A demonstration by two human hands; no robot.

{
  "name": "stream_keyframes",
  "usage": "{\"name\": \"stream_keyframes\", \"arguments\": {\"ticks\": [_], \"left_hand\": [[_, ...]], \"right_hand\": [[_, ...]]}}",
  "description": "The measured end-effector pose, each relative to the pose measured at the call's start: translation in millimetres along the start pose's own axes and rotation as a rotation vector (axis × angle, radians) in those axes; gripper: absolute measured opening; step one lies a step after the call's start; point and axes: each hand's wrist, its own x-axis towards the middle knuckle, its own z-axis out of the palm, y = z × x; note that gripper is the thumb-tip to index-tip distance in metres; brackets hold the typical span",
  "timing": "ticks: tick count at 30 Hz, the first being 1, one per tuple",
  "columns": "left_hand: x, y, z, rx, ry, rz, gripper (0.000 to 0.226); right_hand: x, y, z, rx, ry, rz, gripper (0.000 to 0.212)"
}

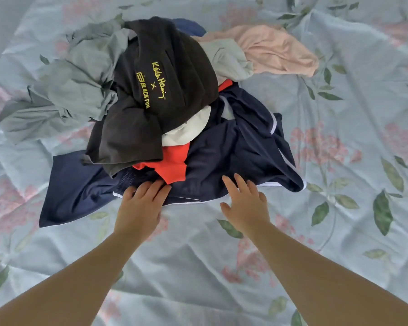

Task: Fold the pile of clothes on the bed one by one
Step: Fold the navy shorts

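Note:
A pile of clothes lies in the middle of the bed. On top is a black garment (151, 95) with yellow lettering. Under it are a grey garment (66, 90) at the left, a pink one (273, 48) at the back right, a white piece (189, 130), an orange piece (172, 161) and a navy garment (240, 156) with white trim at the front. My left hand (139, 208) lies with straight fingers on the navy garment's near edge, just below the orange piece. My right hand (247, 203) reaches over the same edge further right, fingers spread and holding nothing.
The bed is covered by a pale blue sheet (339, 231) printed with pink flowers and green leaves, wrinkled all over. Bare sheet lies between the pile and me and to the right of the pile.

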Motion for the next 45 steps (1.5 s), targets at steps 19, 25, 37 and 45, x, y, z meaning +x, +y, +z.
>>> {"name": "stream_keyframes", "arguments": {"ticks": [19,25,37,45], "left_hand": [[-98,13,-106,-0.498,-0.248,0.01,0.028],[-134,35,-198,-0.601,-0.11,0.029,0.017],[-181,108,-301,-0.775,0.0,-0.063,0.018],[-157,208,-321,-0.815,-0.041,0.004,0.023]], "right_hand": [[-180,20,-58,0.159,-0.042,0.031,0.009],[-247,21,-129,0.147,0.084,0.025,0.012],[-328,77,-199,0.109,-0.146,-0.015,0.012],[-346,119,-203,0.335,-0.141,-0.143,0.059]]}}
